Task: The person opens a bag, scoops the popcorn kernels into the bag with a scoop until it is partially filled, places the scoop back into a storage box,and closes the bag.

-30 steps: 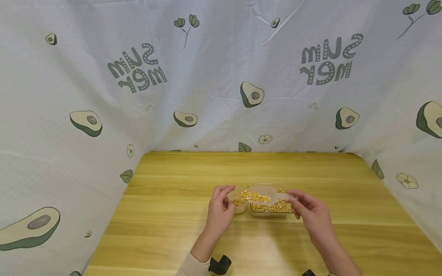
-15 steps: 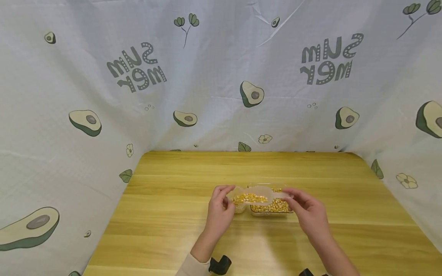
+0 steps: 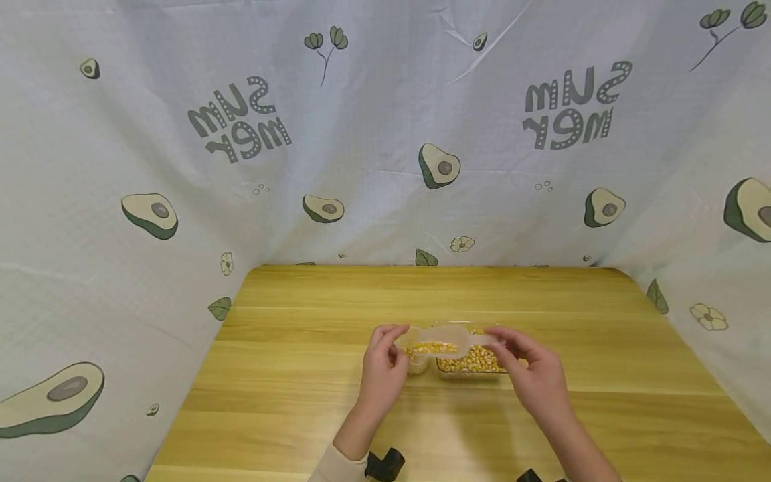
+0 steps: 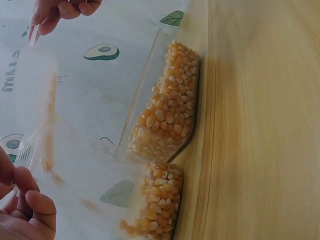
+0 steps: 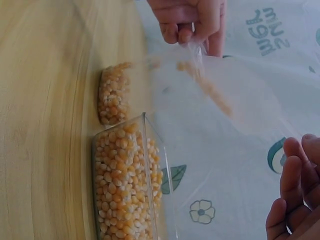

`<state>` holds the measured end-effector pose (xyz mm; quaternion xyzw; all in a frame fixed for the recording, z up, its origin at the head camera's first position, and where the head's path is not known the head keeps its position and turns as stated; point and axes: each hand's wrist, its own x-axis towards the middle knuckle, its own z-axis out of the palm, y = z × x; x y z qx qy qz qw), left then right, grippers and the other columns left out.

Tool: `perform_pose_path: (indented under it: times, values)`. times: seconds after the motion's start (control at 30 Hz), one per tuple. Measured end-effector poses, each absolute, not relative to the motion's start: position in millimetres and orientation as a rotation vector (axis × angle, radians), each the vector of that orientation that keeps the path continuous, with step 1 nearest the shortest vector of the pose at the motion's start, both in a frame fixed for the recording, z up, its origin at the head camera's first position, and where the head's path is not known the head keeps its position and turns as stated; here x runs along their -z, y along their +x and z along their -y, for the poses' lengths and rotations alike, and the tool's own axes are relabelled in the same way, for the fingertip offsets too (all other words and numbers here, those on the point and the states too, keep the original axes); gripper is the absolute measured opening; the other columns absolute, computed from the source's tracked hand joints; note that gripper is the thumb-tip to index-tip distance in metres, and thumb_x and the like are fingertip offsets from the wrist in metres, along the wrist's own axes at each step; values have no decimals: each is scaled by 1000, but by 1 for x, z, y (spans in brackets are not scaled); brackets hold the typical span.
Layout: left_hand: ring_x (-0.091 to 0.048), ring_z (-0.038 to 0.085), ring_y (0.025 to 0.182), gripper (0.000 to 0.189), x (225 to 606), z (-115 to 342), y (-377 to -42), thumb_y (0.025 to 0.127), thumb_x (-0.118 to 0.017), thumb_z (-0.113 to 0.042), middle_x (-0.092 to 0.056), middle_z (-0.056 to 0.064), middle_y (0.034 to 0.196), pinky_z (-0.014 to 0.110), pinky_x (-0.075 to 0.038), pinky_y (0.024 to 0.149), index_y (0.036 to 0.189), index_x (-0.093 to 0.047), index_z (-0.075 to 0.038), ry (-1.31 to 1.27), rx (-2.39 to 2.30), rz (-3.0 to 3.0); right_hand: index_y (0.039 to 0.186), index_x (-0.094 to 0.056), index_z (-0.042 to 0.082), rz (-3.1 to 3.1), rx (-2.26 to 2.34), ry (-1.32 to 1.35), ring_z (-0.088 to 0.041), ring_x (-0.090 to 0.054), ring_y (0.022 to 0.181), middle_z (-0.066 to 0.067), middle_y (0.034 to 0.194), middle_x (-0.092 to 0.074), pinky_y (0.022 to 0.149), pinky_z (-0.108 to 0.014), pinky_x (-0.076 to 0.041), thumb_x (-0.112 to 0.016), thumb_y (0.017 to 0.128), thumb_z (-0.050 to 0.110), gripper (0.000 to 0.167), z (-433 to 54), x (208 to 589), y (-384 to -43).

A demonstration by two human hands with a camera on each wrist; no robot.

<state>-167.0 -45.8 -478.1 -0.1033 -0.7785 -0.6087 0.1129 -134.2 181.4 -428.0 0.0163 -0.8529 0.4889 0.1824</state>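
Note:
My right hand [image 3: 536,371] pinches the handle of a translucent white scoop [image 3: 453,336]. Corn kernels [image 3: 440,348] lie along the scoop, whose tip reaches into the mouth of a clear, thin-walled plastic container [image 5: 142,82]. At that mouth, my left hand [image 3: 384,365] pinches the rim between thumb and fingers. More corn [image 4: 162,200] fills the container's bottom, and a few blurred kernels drop inside it in the left wrist view. Beside it stands a clear rectangular box [image 5: 145,125] heaped with corn [image 4: 167,105], beneath the scoop.
Both containers stand on a wood-grain table [image 3: 289,402]. A white curtain [image 3: 373,134] printed with avocados hangs along the back and sides. Black camera mounts [image 3: 385,464] sit at the wrists.
My right hand has moved left, sliding the scoop further over the clear container's mouth. Fewer kernels lie on the scoop. My left hand has stayed in place.

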Motion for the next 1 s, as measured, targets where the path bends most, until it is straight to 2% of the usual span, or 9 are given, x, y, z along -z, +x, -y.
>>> perform_pose_path:
  times: [0.2,0.4,0.53,0.63,0.87,1.0]
  values:
    - [-41,4,72,42,478,45,-167,91,-49,13,-58,10,120,15,-41,63,125,-67,-5,-289,1767,2280,111,-75,15,2384,-1299,107,-3,-58,70,12,81,-66,57,-19,-46,-71,91,10,21,-179,426,-132]
    - [-40,4,71,43,478,45,-166,90,-50,13,-57,10,120,15,-41,63,125,-67,-4,-289,1766,2285,109,-75,15,2346,-1193,201,-1,-57,70,0,84,-70,64,-13,-45,-73,88,4,24,-179,430,-133]
    - [-40,3,69,40,477,45,-166,92,-49,12,-58,11,120,14,-40,60,125,-67,-2,-296,1758,2284,108,-76,14,2326,-1159,239,2,-56,71,0,85,-71,67,-10,-45,-74,86,3,24,-179,431,-134]
    - [-40,2,67,38,477,46,-166,94,-49,11,-58,11,120,13,-38,56,125,-67,-1,-303,1756,2282,106,-77,14,2309,-1132,262,4,-55,71,0,86,-72,65,-12,-42,-75,84,1,25,-179,431,-133]
    - [-40,1,66,36,477,45,-166,94,-50,11,-58,13,118,13,-37,54,123,-67,0,-315,1748,2273,101,-78,10,2262,-1031,347,6,-52,66,-1,84,-72,49,-14,-33,-79,75,-6,31,-180,431,-134]
    - [-41,1,69,36,476,45,-166,93,-50,11,-58,12,118,14,-40,57,122,-67,-1,-307,1751,2273,100,-78,12,2266,-977,344,7,-53,66,-1,86,-74,50,-12,-34,-80,75,-5,30,-184,433,-134]
